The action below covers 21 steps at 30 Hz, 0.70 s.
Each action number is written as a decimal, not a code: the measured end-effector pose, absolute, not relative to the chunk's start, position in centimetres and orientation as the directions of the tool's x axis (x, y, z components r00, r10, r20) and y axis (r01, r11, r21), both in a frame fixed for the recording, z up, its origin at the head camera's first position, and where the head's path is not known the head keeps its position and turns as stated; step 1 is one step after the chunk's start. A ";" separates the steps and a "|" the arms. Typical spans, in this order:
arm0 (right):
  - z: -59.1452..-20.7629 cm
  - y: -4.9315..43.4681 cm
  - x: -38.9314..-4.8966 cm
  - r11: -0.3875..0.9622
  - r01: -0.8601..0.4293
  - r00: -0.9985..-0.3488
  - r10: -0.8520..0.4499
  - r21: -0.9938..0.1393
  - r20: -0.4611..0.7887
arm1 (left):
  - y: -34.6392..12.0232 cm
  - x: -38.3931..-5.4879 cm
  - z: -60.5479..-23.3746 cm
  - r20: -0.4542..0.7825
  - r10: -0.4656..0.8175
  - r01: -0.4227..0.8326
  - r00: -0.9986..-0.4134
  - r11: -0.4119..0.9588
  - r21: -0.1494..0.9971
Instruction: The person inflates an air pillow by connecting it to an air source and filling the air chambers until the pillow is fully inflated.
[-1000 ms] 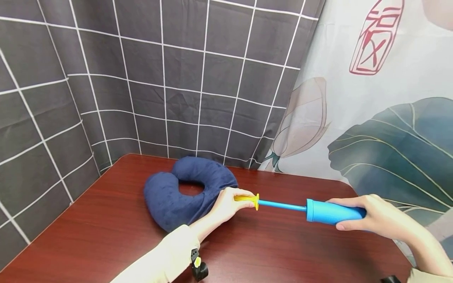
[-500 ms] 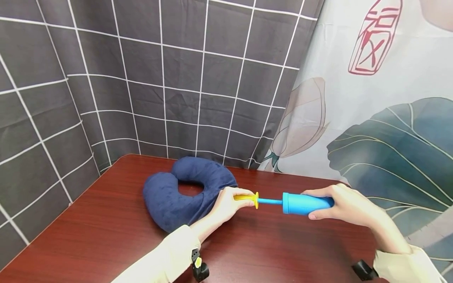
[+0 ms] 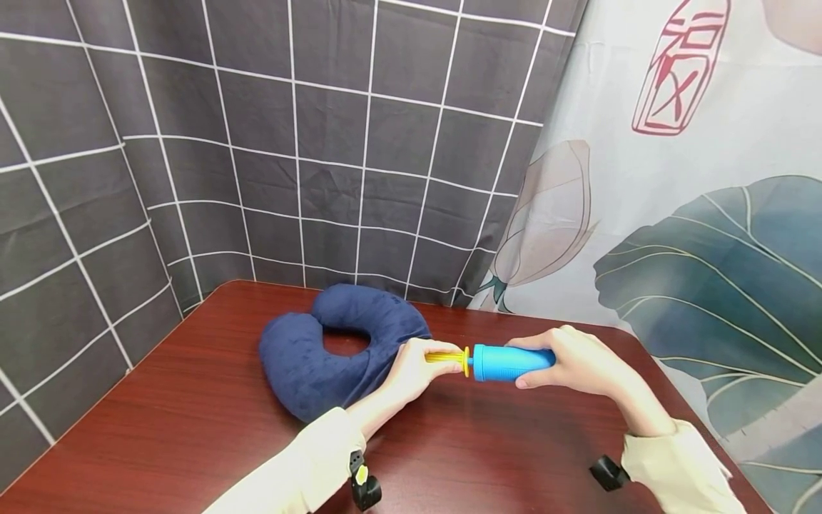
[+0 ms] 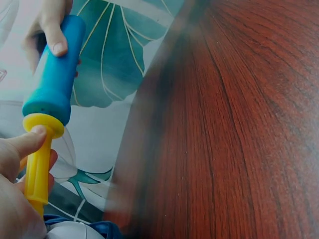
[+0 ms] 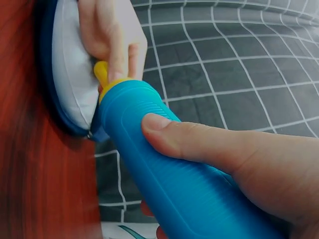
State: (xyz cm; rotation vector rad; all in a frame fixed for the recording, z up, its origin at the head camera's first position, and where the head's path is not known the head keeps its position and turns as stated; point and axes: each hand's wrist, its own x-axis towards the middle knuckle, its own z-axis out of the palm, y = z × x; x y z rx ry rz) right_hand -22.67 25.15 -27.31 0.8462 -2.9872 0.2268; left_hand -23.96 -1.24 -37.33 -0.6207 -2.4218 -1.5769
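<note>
A blue hand pump [image 3: 510, 363] is held level above the table, pointing left-right in the head view. My right hand [image 3: 574, 360] grips its ribbed blue barrel, thumb along the side in the right wrist view. At its left end, my left hand [image 3: 414, 368] pinches the yellow flanged end piece [image 4: 39, 159] between thumb and fingers. Only a short bit of blue rod shows between flange and barrel. Just behind the left hand lies a navy U-shaped neck pillow [image 3: 302, 375], its pale underside [image 5: 75, 64] visible in the right wrist view.
The neck pillow rests on a dark red wood-grain table [image 3: 160, 407]. A grey curtain with white grid lines [image 3: 334, 178] hangs behind, and a white cloth printed with leaves [image 3: 726, 271] hangs at the right. Each sleeve carries a black wrist mount [image 3: 609, 472].
My right hand has moved left with the blue barrel, sliding it over the rod up to near the yellow flange. The left hand and pillow have stayed in place.
</note>
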 end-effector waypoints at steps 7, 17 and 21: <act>-27.5 24.4 -22.8 0.852 -0.505 -0.863 -0.504 -0.139 0.047 | -1.2 -23.9 -37.6 0.382 0.263 0.457 -0.886 0.355 0.815; -27.5 25.2 -22.3 0.835 -0.520 -0.853 -0.520 -0.181 0.052 | -1.2 -23.9 -37.5 0.403 0.313 0.501 -0.860 0.368 0.783; -27.4 25.4 -22.0 0.836 -0.521 -0.853 -0.519 -0.171 0.060 | -1.4 -23.9 -37.5 0.403 0.319 0.505 -0.858 0.374 0.778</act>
